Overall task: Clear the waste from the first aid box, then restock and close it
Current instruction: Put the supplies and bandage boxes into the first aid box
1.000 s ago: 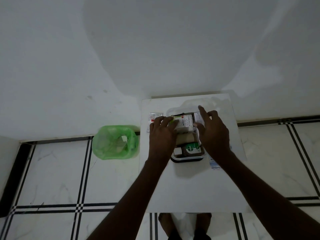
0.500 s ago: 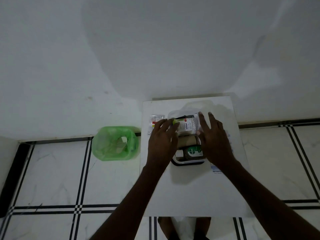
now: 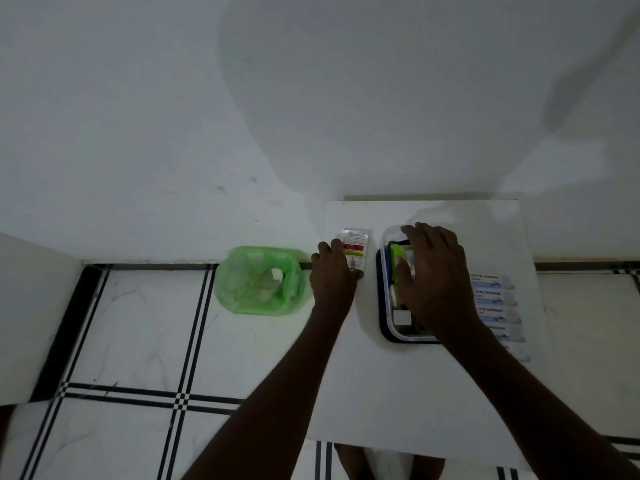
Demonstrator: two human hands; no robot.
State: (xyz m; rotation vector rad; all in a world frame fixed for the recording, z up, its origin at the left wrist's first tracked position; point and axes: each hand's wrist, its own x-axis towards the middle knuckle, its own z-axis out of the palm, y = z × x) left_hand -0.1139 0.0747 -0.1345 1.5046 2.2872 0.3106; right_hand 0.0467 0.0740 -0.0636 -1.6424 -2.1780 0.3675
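The first aid box (image 3: 386,299), a clear tub on a dark lid, sits on a white table (image 3: 398,393). My right hand (image 3: 436,282) lies flat over its contents, fingers spread, pressing on a pack with a green edge (image 3: 398,252). My left hand (image 3: 334,275) rests on a small white packet with red print (image 3: 355,245) lying on the table left of the box; its fingers touch the packet's near end. Whether it grips the packet I cannot tell.
A green bin with a liner (image 3: 259,280) stands on the tiled floor left of the table. A row of antiseptic bandage packs (image 3: 495,303) lies right of the box. A white wall runs behind the table.
My left hand has left the box and moved left onto the white packet. My right hand has shifted over the middle of the box. The view has panned right.
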